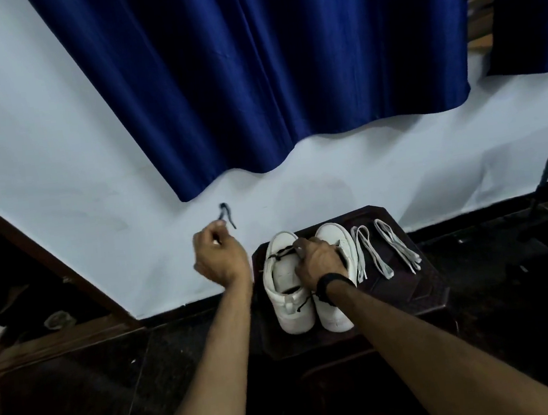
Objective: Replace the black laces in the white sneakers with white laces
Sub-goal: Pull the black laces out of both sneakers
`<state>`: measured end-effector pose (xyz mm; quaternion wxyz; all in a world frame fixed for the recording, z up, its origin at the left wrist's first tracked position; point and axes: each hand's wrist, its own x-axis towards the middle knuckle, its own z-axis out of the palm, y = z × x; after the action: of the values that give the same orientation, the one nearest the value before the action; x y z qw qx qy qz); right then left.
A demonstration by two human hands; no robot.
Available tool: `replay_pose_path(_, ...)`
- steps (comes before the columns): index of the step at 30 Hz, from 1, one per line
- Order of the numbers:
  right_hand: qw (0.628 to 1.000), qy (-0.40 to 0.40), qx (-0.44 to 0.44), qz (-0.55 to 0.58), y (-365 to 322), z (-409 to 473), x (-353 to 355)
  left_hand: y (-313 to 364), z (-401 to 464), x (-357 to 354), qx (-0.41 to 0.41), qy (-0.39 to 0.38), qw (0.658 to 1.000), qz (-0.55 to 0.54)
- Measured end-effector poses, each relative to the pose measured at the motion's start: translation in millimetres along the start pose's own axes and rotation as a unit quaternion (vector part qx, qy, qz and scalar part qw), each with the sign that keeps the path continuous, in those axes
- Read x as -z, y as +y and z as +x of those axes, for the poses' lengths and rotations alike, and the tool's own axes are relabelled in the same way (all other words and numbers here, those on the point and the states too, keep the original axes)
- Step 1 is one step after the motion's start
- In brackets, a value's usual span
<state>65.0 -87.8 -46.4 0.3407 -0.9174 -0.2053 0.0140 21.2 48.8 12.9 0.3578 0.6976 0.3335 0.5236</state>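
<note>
Two bare arms reach out from the bottom of the head view. The left hand (221, 260) is up in the air, pinching a black lace (226, 213). The right hand (318, 258) rests on the two white sneakers (292, 312) with fingers curled round them. More black lace crosses the left shoe. The shoes sit side by side on a dark stool (424, 289). Two white laces (383, 249) lie folded just beside the right shoe. A blue curtain (266, 70) hangs on the white wall (34, 150) behind.
</note>
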Motion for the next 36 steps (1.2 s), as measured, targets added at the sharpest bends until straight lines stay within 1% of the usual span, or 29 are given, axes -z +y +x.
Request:
replay_pose_path(1, 1.0, 0.001, 0.001, -0.004, 0, 0, -1, 3, 12, 3, 0.03, 0.008, 0.999, -0.007)
replay_pose_path(2, 1.0, 0.003, 0.003, -0.007, 0, -1, 0, 4, 22, 4, 0.044, -0.008, 0.999, -0.001)
replay_pose_path(4, 1.0, 0.008, 0.006, -0.008, 0, 0, -1, 4, 30, 7, 0.061, -0.067, 0.995, 0.029)
replay_pose_path(6, 1.0, 0.009, 0.009, -0.01, -1, -1, -1, 0, 26, 7, 0.073, -0.106, 0.989, 0.078)
replay_pose_path(9, 1.0, 0.006, 0.018, -0.018, 0, 0, -2, -8, 10, 6, 0.094, -0.141, 0.968, 0.187)
replay_pose_path(11, 0.999, 0.004, 0.034, -0.041, 1, 2, -4, -16, 0, 2, 0.068, -0.181, 0.952, 0.238)
replay_pose_path(14, 0.997, -0.01, 0.041, -0.061, 1, 4, -6, -29, -14, -11, -0.004, -0.294, 0.924, 0.243)
replay_pose_path(15, 0.996, -0.012, 0.044, -0.076, 1, 4, -5, -34, -20, -15, -0.024, -0.325, 0.911, 0.251)
replay_pose_path(16, 0.994, -0.013, 0.05, -0.095, 1, 5, -5, -39, -25, -16, -0.042, -0.34, 0.9, 0.27)
replay_pose_path(17, 0.991, -0.016, 0.058, -0.115, 0, 5, -5, -44, -31, -17, -0.058, -0.339, 0.892, 0.293)
replay_pose_path(18, 0.988, -0.024, 0.073, -0.138, 0, 6, -5, -48, -37, -16, -0.068, -0.326, 0.891, 0.307)
replay_pose_path(20, 0.972, -0.051, 0.122, -0.196, -5, 13, -5, -53, -46, -13, -0.081, -0.287, 0.906, 0.3)
replay_pose_path(22, 0.948, -0.073, 0.17, -0.257, -12, 25, 0, -52, -49, -12, -0.1, -0.264, 0.915, 0.288)
replay_pose_path(25, 0.926, -0.097, 0.194, -0.31, -25, 42, 6, -55, -52, -12, -0.113, -0.252, 0.914, 0.296)
replay_pose_path(28, 0.916, -0.083, 0.198, -0.34, -32, 55, 3, -56, -54, -13, -0.107, -0.24, 0.921, 0.288)
replay_pose_path(30, 0.919, -0.078, 0.192, -0.335, -35, 58, 1, -58, -54, -14, -0.112, -0.227, 0.923, 0.288)
replay_pose_path(32, 0.923, -0.061, 0.206, -0.32, -34, 60, 0, -58, -55, -14, -0.114, -0.211, 0.926, 0.292)
replay_pose_path(33, 0.933, -0.044, 0.195, -0.299, -34, 60, 1, -58, -55, -14, -0.113, -0.203, 0.927, 0.295)
replay_pose_path(34, 0.951, -0.023, 0.16, -0.264, -31, 62, 2, -58, -56, -14, -0.111, -0.198, 0.927, 0.298)
replay_pose_path(35, 0.977, 0.005, 0.097, -0.191, -24, 65, 4, -57, -57, -13, -0.111, -0.196, 0.927, 0.3)
replay_pose_path(36, 0.995, 0.024, 0.015, -0.098, -17, 67, 7, -56, -58, -13, -0.114, -0.198, 0.926, 0.3)
